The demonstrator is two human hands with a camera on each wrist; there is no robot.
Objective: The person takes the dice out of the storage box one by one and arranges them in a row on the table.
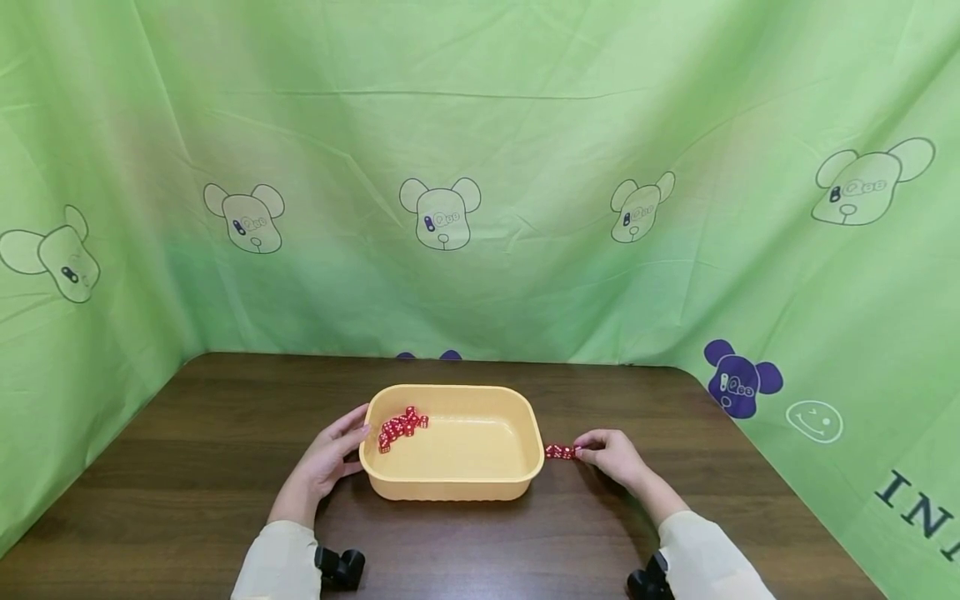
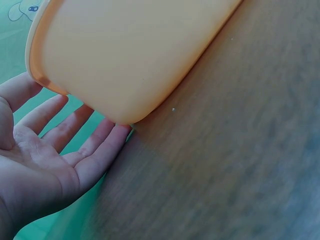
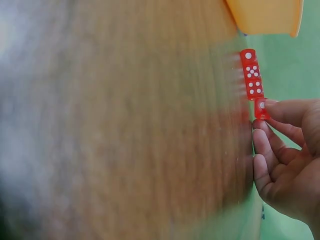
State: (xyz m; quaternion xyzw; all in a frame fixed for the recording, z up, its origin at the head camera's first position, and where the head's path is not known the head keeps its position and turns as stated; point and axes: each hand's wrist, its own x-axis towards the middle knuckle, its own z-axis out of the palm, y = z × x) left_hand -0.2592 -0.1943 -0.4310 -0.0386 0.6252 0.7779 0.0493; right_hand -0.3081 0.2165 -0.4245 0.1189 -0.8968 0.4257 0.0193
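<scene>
A yellow plastic tub (image 1: 480, 490) stands on the table, with several red dice (image 1: 401, 427) heaped at its left end. My left hand (image 1: 327, 460) rests against the tub's left end; in the left wrist view its fairly straight fingers (image 2: 107, 145) touch the tub wall (image 2: 130, 60). Right of the tub, a short row of red dice (image 3: 252, 72) with white pips extends from near its wall. My right hand (image 1: 615, 457) pinches a red die (image 3: 261, 107) between thumb and fingers at the row's near-hand end. That die sits slightly out of line with the others.
The brown wooden table (image 1: 225, 417) ends at a green curtain (image 1: 525, 275) printed with bear heads, which hangs behind and along both sides. Black wrist cameras are strapped near both sleeves (image 1: 281, 558), low over the table.
</scene>
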